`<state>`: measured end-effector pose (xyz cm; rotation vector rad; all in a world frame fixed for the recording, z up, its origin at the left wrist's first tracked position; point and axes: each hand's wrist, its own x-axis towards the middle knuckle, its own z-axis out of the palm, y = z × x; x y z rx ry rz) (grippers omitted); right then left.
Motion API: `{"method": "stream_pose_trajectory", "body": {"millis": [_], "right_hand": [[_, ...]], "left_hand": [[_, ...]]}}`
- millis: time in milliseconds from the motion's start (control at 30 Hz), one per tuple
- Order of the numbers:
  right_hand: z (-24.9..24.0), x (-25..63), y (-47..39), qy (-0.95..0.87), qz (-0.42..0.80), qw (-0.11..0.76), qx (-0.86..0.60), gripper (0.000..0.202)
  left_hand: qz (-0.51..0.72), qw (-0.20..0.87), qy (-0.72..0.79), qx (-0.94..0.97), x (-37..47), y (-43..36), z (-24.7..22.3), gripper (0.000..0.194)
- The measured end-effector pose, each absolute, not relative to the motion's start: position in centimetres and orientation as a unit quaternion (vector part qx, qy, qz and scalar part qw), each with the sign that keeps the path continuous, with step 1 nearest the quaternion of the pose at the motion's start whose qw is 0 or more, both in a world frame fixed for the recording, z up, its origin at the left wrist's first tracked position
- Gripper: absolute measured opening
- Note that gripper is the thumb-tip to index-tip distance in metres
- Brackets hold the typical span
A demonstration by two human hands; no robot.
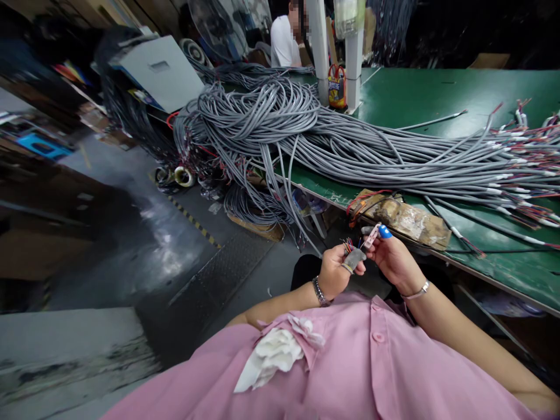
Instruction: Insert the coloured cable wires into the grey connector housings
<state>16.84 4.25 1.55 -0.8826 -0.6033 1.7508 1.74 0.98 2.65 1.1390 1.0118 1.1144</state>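
My left hand [336, 271], with a grey cover on a finger, is closed round a bunch of thin coloured wires [349, 246] whose ends stick up. Close beside it on the right, my right hand [391, 256] pinches a small pale pink piece with dark marks [372, 235]. A blue cover sits on one fingertip of that hand. Both hands are in front of my body, just off the edge of the green table [490, 265]. Whether the pink piece touches the wires is too small to tell.
Many grey cables [350, 151] lie along the table, their stripped ends at the right. A taped cardboard piece [406, 219] rests at the near edge. White posts [353, 70] stand behind the cables. A person in a white shirt [283, 41] is across the table.
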Motion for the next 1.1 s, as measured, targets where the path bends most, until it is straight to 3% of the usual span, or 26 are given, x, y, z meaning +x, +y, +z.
{"method": "stream_pose_trajectory", "body": {"millis": [267, 467, 900, 1100], "right_hand": [[1.8, 17.0, 4.0, -0.259, 0.701, 0.518, -0.415, 0.027], [1.2, 17.5, 3.9, -0.206, 0.761, 0.497, -0.363, 0.025], [0.8, 17.4, 3.8, -0.195, 0.771, 0.496, -0.348, 0.036], [-1.4, 19.6, 2.7, -0.176, 0.795, 0.460, -0.353, 0.033]], "left_hand": [[0.471, 0.539, 0.450, 0.534, 1.7, 1.2, 2.5, 0.035], [0.455, 0.493, 0.445, 0.594, 1.5, 1.1, 1.8, 0.031], [0.441, 0.555, 0.449, 0.545, 1.2, 0.6, 1.0, 0.033], [0.374, 0.520, 0.481, 0.599, 0.2, 1.2, -2.3, 0.023]]}}
